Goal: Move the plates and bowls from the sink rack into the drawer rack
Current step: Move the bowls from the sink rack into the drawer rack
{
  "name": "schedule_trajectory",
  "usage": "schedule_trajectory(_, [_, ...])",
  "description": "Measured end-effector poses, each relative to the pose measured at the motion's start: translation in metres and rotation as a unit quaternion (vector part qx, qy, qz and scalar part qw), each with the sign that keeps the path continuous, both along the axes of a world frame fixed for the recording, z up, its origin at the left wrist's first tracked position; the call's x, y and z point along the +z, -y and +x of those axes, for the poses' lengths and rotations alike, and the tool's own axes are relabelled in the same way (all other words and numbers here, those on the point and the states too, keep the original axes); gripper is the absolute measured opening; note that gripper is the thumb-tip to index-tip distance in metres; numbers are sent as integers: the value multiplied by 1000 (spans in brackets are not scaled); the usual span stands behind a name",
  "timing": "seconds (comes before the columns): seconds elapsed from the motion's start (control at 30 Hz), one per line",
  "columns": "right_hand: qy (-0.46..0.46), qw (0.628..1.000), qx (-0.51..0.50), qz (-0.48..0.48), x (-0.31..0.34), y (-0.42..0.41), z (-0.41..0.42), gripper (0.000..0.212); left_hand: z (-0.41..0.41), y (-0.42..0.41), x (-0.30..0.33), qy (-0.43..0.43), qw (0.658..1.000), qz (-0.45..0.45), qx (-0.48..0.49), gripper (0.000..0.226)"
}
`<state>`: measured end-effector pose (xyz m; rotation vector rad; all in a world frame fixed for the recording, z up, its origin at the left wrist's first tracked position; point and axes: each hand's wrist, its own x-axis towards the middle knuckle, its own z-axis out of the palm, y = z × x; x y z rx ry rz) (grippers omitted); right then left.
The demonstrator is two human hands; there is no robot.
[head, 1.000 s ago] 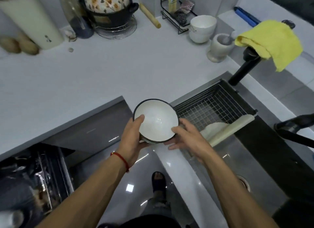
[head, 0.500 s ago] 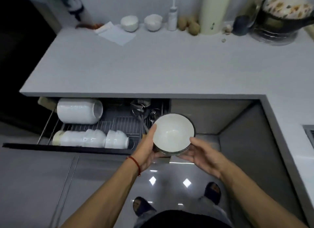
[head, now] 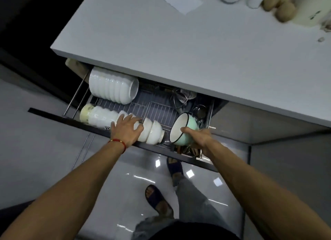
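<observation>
My left hand (head: 126, 128) lies spread, fingers loose, on the front row of nested white bowls (head: 107, 120) in the drawer rack (head: 157, 109). At 3 o'clock from it, my right hand (head: 197, 137) grips the mint-green bowl (head: 184, 128), tilted on its side, mouth facing the row.

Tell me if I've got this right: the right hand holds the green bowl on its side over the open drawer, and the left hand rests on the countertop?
Not quite. In the head view the left hand rests on the front row of white bowls in the drawer rack, not the countertop. The right hand does hold the green bowl on its side.
</observation>
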<state>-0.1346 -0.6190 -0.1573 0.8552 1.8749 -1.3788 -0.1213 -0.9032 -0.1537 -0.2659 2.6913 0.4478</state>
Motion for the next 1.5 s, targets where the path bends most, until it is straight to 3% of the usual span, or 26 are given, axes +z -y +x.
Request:
schedule_trajectory(0.13, [51,998,19,30,-51,26,-21,73,-12,13,-28,33,998,-45,-4,51])
schedule_trajectory(0.23, [56,996,40,53,-80,48,-24,83,-16,18,-43,58,997,-54,-23,53])
schedule_trajectory(0.3, [49,996,42,68,-95,61,-24,78,-13,19,-51,66,994,-78,-37,57])
schedule_trajectory(0.6, [83,969,144,184,-126,98,-31,99,-14,16,-56,71,990,-118,-38,76])
schedule_trajectory(0.73, [100,965,168,174,-132,113,-34,114,-14,15,-53,62,990,-120,-40,72])
schedule_trajectory(1.07, [118,972,158,129,-141,122,-34,119,-14,15,-52,74,989,-121,-41,71])
schedule_trajectory(1.23, [106,978,156,87,-126,109,-28,104,-13,17,-56,81,990,-107,-37,70])
schedule_trajectory(1.33, [91,980,144,105,-105,97,-18,69,-9,18,-59,87,991,-93,-51,69])
schedule_trajectory(1.43, [15,975,164,151,-67,92,-4,32,-8,22,-55,98,991,-52,-73,70])
schedule_trajectory(1.5, [-46,974,126,181,-36,91,10,21,-9,28,-49,102,990,-8,-92,69])
